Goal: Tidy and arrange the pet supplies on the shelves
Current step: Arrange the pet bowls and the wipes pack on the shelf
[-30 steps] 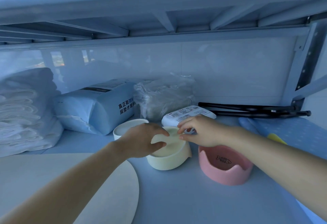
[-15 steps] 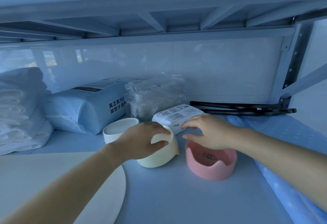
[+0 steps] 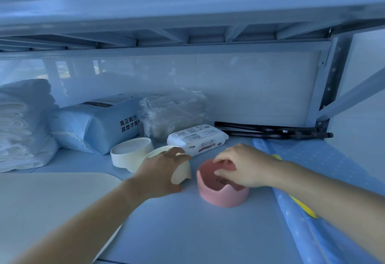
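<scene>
left hand (image 3: 160, 172) grips the cream bowl (image 3: 183, 173): fingers wrapped over its side and top, thumb low near the shelf. the bowl is tilted, mouth facing up and back, notched foot showing on the right. it sits mid-shelf, right up against the white bowl (image 3: 131, 153) behind and to its left; can't tell if they touch.

right hand (image 3: 245, 166) is on the pink bowl (image 3: 223, 192): fingers curled over the far rim, thumb inside, pinching the rim as far as i can see. pink bowl is upright on the shelf (image 3: 187, 232), just right of the cream bowl with a small gap between them.

behind the bowls: a wipes pack (image 3: 198, 138) lying flat, just behind the cream bowl. a clear plastic bag (image 3: 173, 113) behind that, at the back wall. a blue pad pack (image 3: 98, 124) left of the bag. folded white cloths (image 3: 23, 126) stacked far left.

black rods (image 3: 270, 130) lie along the back right. a blue dotted mat (image 3: 312, 159) runs down the right edge under the right forearm, with a yellow item (image 3: 277, 156) on it, mostly hidden. a pale board (image 3: 52, 201) lies flat front left, under the left forearm.
</scene>
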`<act>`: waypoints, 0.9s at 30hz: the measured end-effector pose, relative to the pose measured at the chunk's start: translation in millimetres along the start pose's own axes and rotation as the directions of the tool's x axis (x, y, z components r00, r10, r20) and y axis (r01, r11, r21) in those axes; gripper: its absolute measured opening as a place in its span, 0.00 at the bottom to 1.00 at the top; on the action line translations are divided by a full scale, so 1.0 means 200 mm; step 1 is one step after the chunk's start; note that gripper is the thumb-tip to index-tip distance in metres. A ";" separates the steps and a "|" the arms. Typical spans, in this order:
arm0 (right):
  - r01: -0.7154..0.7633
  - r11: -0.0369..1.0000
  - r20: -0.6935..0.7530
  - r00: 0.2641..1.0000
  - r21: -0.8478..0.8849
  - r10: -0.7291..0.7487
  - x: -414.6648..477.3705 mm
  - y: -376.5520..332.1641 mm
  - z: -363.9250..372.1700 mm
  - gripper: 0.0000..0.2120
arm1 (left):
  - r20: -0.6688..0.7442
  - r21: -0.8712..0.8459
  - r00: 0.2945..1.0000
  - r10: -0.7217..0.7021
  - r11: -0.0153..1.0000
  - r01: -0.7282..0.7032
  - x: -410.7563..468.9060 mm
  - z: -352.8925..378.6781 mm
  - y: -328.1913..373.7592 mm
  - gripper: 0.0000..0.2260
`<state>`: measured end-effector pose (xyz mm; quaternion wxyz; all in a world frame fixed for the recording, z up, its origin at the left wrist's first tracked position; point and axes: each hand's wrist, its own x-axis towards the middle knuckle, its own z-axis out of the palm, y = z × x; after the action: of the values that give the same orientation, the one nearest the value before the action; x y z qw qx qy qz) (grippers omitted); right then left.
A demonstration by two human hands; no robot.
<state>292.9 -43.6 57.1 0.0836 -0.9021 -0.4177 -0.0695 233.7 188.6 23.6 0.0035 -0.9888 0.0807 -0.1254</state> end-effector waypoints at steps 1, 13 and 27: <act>0.002 1.000 -0.003 1.000 0.009 -0.002 0.00 0.01 0.00 0.17 | -0.008 0.011 1.000 -0.025 1.000 0.025 -0.01 0.01 0.00 0.34; 0.024 0.995 -0.106 0.994 0.101 -0.013 0.03 -0.04 0.04 0.14 | -0.216 -0.058 0.956 -0.198 0.980 0.190 -0.13 -0.08 0.00 0.28; 0.047 0.988 -0.264 0.965 0.148 -0.007 0.16 -0.35 0.07 0.27 | -0.266 -0.591 0.914 -0.307 0.801 0.097 -0.26 -0.21 -0.24 0.17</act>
<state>260.2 27.0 56.9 0.2064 -0.8700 -0.4193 -0.1572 180.5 245.2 53.3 -0.3175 -0.9094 0.0061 -0.2686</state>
